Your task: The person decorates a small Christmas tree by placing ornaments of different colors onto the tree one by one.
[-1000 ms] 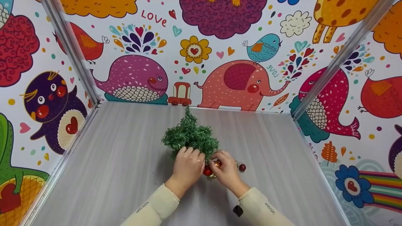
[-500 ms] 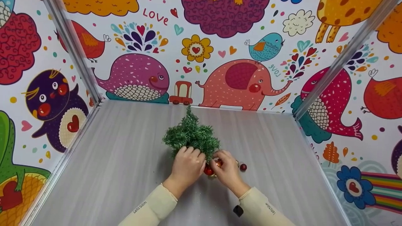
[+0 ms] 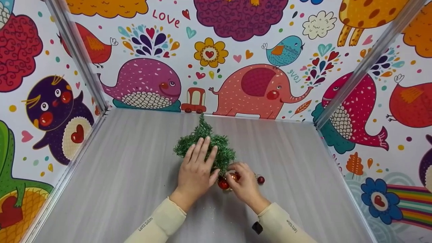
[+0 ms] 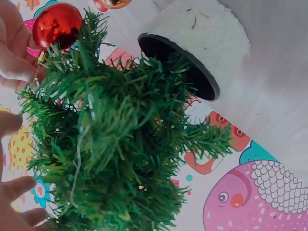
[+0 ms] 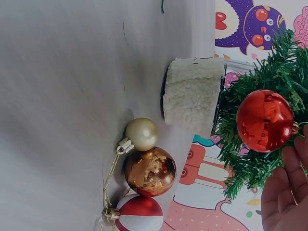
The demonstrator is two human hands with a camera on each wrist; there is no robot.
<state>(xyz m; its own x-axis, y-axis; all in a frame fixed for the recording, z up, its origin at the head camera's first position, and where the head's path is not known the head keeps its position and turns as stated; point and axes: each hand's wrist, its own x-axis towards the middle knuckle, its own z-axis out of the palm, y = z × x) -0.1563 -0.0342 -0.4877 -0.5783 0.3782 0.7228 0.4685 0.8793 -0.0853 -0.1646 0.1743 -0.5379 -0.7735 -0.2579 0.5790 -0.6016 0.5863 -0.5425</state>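
Note:
A small green Christmas tree (image 3: 202,130) stands mid-table in a white fuzzy pot (image 5: 192,94). My left hand (image 3: 195,172) lies with straight, spread fingers over the tree's front branches; some of its fingers show at the lower left of the left wrist view. Beside the tree's right front, my right hand (image 3: 245,182) has curled fingers by a branch. It appears to pinch the cord of a shiny red Christmas ball (image 5: 264,120), which hangs against the branches. The ball (image 4: 57,26) also shows its gold cord in the left wrist view. The right fingertips are partly hidden.
Right of the pot lie a matte gold ball (image 5: 142,134), a shiny copper ball (image 5: 150,172) and a red-and-white ball (image 5: 140,212) with gold cords. A dark red ball (image 3: 261,180) sits farther right on the grey table (image 3: 135,162). Patterned walls enclose it.
My left hand has let go near the lower branches, and its curled fingers have straightened and spread upward over the tree. My right hand stays nearly in place.

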